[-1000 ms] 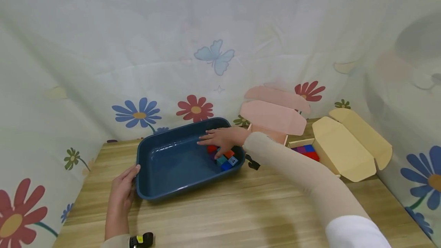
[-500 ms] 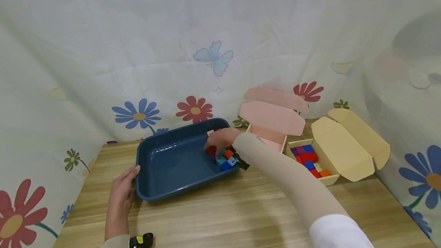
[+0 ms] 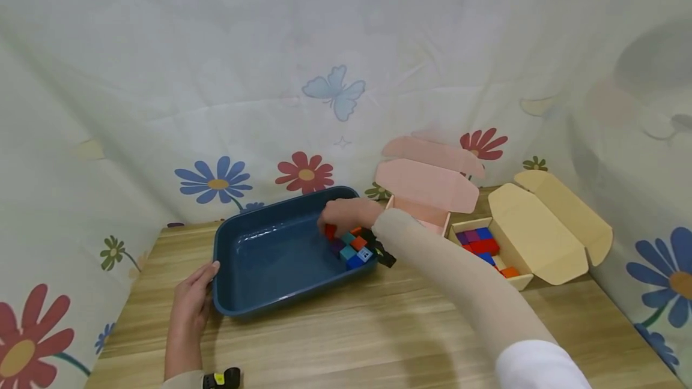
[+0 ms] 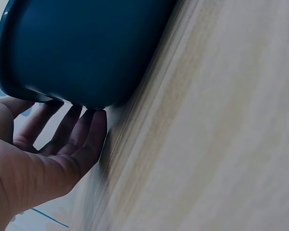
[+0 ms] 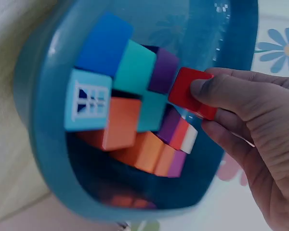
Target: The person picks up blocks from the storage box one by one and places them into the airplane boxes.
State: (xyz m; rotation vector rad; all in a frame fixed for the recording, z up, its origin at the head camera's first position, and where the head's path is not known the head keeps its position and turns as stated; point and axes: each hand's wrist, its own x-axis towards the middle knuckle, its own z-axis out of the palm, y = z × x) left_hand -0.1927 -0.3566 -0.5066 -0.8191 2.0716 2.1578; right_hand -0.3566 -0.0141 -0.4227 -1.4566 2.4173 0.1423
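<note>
In the head view my left hand (image 3: 190,299) holds the left end of the dark blue tub (image 3: 270,263), thumb at the rim. The left wrist view shows that hand's fingers (image 4: 94,134) against the outer wall. At the tub's right end, my right hand (image 5: 260,120) pinches a red block (image 5: 185,89) between thumb and fingers. Beside it in the tub lie a blue block (image 5: 105,45), teal blocks (image 5: 135,66), a purple block (image 5: 164,71), orange blocks (image 5: 123,122) and a light blue block with a white window print (image 5: 89,101). Whether the red block is lifted I cannot tell.
Right of the tub stand an open pink box (image 3: 427,185) and an open yellow box (image 3: 516,281) with several red, blue, purple and orange blocks in it. All rest on a wood-grain table (image 3: 324,341), with a flower-printed cloth (image 3: 243,107) behind.
My right hand, earlier spread over the blocks, has lowered and closed its fingers on the red block. My left hand has stayed on the tub's left end.
</note>
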